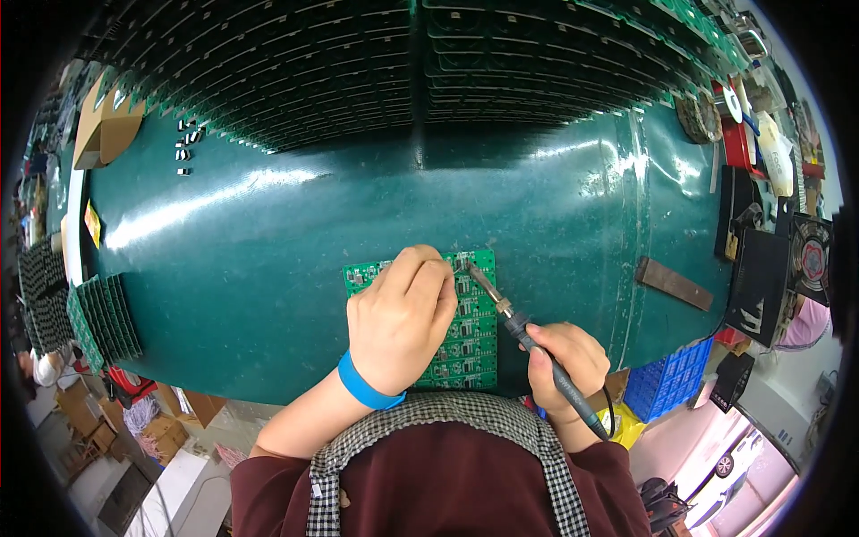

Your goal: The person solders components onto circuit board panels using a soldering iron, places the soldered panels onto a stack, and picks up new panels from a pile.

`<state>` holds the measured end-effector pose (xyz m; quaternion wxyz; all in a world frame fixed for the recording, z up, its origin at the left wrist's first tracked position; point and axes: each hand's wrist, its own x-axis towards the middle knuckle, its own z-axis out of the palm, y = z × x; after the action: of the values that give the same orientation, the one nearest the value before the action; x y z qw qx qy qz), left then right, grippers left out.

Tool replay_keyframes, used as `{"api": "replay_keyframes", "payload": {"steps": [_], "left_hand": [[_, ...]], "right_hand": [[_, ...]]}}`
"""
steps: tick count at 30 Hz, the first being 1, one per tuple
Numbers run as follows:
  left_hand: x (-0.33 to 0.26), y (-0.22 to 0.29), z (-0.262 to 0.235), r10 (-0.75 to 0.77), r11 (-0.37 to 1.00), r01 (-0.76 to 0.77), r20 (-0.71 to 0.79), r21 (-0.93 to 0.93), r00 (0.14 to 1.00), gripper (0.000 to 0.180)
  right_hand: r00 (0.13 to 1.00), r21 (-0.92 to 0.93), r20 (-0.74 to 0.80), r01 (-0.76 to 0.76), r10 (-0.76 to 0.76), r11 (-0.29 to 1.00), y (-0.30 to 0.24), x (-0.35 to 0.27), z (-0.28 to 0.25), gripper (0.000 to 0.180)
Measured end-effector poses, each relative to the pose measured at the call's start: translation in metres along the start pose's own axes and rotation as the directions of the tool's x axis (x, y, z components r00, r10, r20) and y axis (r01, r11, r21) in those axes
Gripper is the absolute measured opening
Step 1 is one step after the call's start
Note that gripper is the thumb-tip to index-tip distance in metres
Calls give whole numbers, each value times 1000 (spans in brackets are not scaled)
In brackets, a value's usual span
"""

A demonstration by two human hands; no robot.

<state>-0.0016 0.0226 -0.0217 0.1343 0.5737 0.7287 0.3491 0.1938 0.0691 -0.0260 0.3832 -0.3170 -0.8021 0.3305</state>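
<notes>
A green circuit board panel (474, 333) lies on the dark green worktable (268, 268), close to its near edge. My left hand (401, 318), with a blue wristband, rests on the panel with the fingers curled down onto it; whether something small is pinched in the fingertips is hidden. My right hand (565, 365) grips the dark handle of a soldering iron (510, 318). The iron's metal tip touches the upper part of the panel, just right of my left fingertips.
Stacks of green circuit boards (429, 63) fill the far side of the table, and more stand at the left edge (103, 318). A cardboard box (103, 125) sits far left. A brown flat strip (676, 284), a small fan (812, 259) and a blue crate (667, 383) lie to the right.
</notes>
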Motion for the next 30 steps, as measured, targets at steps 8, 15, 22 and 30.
{"api": "replay_keyframes", "payload": {"steps": [8, 15, 22, 30], "left_hand": [[-2, 5, -3, -30, 999, 28, 108, 24, 994, 16], [-13, 2, -1, 60, 998, -59, 71, -21, 996, 14], [-15, 4, 1, 71, 997, -71, 82, -1, 994, 16], [-18, 6, 3, 19, 997, -10, 126, -79, 992, 18]], "right_hand": [[998, -30, -18, 57, -58, 998, -7, -3, -3, 14], [998, -9, -10, 59, -59, 998, -5, -9, -9, 13], [999, -2, 31, 23, -22, 1000, -7, -9, -7, 14], [997, 3, 10, 77, -77, 997, -9, -17, -6, 14]]}}
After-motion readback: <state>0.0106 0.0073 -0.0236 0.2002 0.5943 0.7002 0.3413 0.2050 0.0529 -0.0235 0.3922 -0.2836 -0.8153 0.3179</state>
